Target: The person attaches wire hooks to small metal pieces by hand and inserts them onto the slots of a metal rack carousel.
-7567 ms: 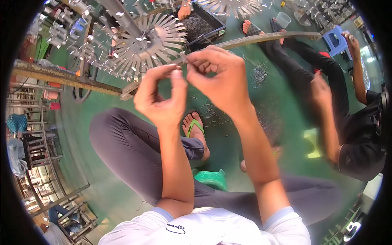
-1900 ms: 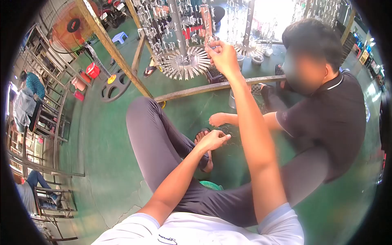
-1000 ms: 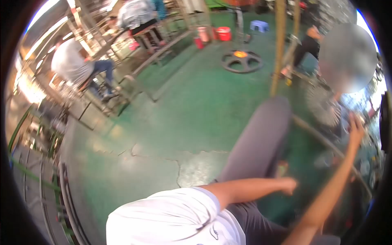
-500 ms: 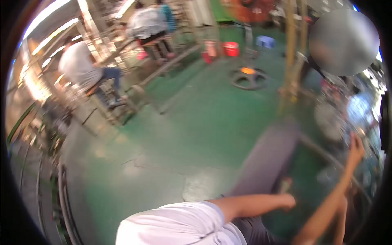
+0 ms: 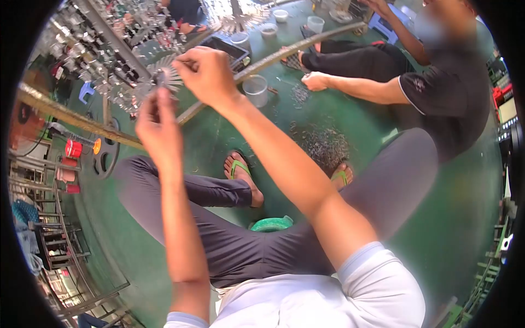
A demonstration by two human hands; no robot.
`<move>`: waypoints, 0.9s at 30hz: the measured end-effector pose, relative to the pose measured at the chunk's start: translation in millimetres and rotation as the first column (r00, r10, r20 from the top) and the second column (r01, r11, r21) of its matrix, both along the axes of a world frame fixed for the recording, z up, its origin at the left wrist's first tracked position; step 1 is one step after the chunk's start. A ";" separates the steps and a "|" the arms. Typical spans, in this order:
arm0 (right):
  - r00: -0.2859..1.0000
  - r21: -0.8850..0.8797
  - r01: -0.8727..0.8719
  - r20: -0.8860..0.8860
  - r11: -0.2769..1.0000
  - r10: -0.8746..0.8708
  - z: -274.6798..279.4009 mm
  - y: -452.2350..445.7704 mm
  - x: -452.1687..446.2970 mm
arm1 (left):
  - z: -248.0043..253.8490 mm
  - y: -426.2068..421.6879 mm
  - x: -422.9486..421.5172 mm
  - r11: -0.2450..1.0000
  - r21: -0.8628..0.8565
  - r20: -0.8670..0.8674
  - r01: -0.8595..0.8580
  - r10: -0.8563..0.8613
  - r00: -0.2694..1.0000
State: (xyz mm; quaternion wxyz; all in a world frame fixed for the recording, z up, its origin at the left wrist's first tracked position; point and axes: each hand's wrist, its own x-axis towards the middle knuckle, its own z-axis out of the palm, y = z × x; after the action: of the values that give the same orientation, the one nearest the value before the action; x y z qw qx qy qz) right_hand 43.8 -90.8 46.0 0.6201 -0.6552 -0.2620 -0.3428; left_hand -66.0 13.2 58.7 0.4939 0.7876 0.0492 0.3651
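My left hand (image 5: 159,123) is raised at the left, its thumb and fingers pinched close to the rim of a slotted metal disc (image 5: 167,68). Just right of it, my right hand (image 5: 205,74) is also pinched at the disc's edge. Whatever sits between the fingertips of either hand is too small to name. The disc is mounted on a grey upright rod (image 5: 117,41), around which many small metal pieces (image 5: 82,54) hang in rows. A pile of small metal pieces (image 5: 322,146) lies on the green floor beyond my knees.
A wooden bar (image 5: 76,113) and a curved rail (image 5: 295,48) cross in front of me. A clear plastic cup (image 5: 255,90) stands by the rail. At the right sits a co-worker (image 5: 454,93) with one hand near the floor. A green stool (image 5: 272,223) is under me.
The view has swung back from the left side of the room to the disc. My left hand has risen from low near my knee to the disc, beside my right hand.
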 end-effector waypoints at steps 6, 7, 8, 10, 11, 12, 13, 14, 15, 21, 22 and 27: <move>0.997 0.064 -0.057 -0.053 0.996 0.060 4.0 2.6 -26.6 | 40.5 3.2 25.1 0.985 -0.002 0.052 0.173 -0.173 0.984; 0.998 0.034 -0.036 -0.042 0.999 0.037 3.2 -1.6 -26.2 | 39.4 3.2 27.1 0.981 0.030 0.041 0.192 -0.193 0.980; 0.999 0.003 -0.018 -0.031 1.000 0.018 2.9 -4.5 -25.3 | 37.3 0.6 29.8 0.979 0.001 0.073 0.203 -0.202 0.977; 1.000 0.054 -0.026 -0.007 0.998 0.026 2.6 -6.6 -23.7 | 35.8 -7.3 34.7 0.973 -0.053 0.141 0.223 -0.213 0.967; 0.999 0.076 -0.040 -0.007 0.996 0.040 2.1 -6.2 -22.5 | 38.7 -12.2 33.5 0.987 -0.035 0.121 0.158 -0.153 0.981; 0.998 0.099 -0.054 -0.007 0.994 0.055 1.6 -5.4 -20.6 | 40.2 -13.7 35.8 0.989 -0.031 0.120 0.146 -0.141 0.983; 0.999 0.101 -0.052 0.002 0.994 0.052 2.0 -6.0 -20.1 | 40.8 -15.2 36.9 0.991 -0.029 0.117 0.134 -0.130 0.985; 0.999 0.102 -0.051 0.006 0.993 0.050 1.9 -6.6 -18.7 | 39.1 -15.0 39.7 0.992 -0.028 0.109 0.119 -0.116 0.987; 0.999 0.106 -0.050 0.016 0.993 0.049 1.0 -6.9 -15.6 | 36.7 -13.7 44.7 0.987 -0.067 0.138 0.147 -0.137 0.981; 0.984 0.058 -0.053 0.172 0.997 0.043 -19.2 -29.6 9.7 | 32.0 -2.1 53.3 1.000 -0.029 0.083 -0.006 0.008 0.997; 0.979 0.024 0.063 0.191 0.998 -0.066 -36.1 -45.6 28.7 | 30.0 3.5 56.5 1.000 -0.022 0.070 -0.017 0.019 0.997; 0.700 0.097 0.597 -0.549 0.797 -0.457 -181.2 -135.3 110.6 | 29.0 -4.1 54.6 0.994 0.010 0.041 -0.108 0.108 0.993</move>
State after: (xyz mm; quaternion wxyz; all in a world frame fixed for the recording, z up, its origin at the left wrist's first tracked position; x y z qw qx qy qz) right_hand 154.4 -226.1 -135.1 0.6225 -0.6780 0.1567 -0.3581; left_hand -11.3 9.1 87.7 0.4696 0.7791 0.0795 0.4076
